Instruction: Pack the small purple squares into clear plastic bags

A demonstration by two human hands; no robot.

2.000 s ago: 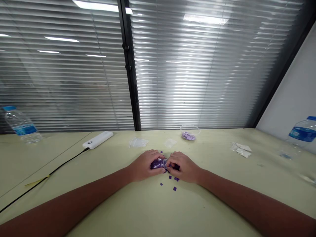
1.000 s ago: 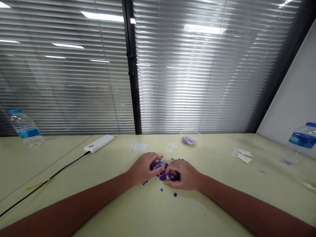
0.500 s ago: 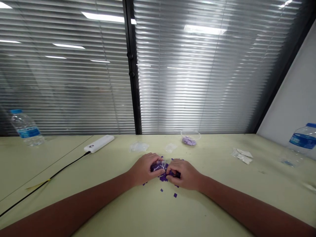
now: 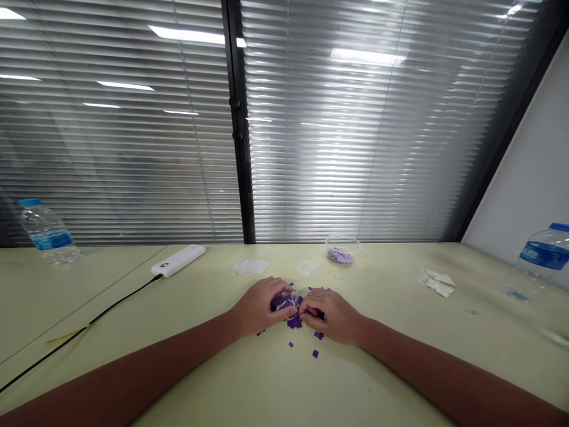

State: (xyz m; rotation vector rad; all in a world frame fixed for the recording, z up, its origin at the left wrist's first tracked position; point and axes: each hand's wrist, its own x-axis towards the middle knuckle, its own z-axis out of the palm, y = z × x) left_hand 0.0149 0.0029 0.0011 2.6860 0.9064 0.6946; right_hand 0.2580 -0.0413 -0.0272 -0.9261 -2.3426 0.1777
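Watching remotely, left to right: ribbed plastic water bottle [image 4: 48,237] at 10 o'clock, its blue label unreadable; smooth white power bank [image 4: 178,260]. Left hand [image 4: 258,309] curls closed over a crinkly clear bag [image 4: 284,301] of purple squares; right hand [image 4: 331,317] pinches its far end. Flat loose purple squares [image 4: 294,322] lie at 6 o'clock on the pale surface [image 4: 231,379].

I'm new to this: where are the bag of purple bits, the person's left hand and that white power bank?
Clear plastic bag [image 4: 284,301]: head camera view, on its purple-filled middle.
Left hand [image 4: 255,309]: head camera view, on the back of the hand.
White power bank [image 4: 178,260]: head camera view, on its top face.
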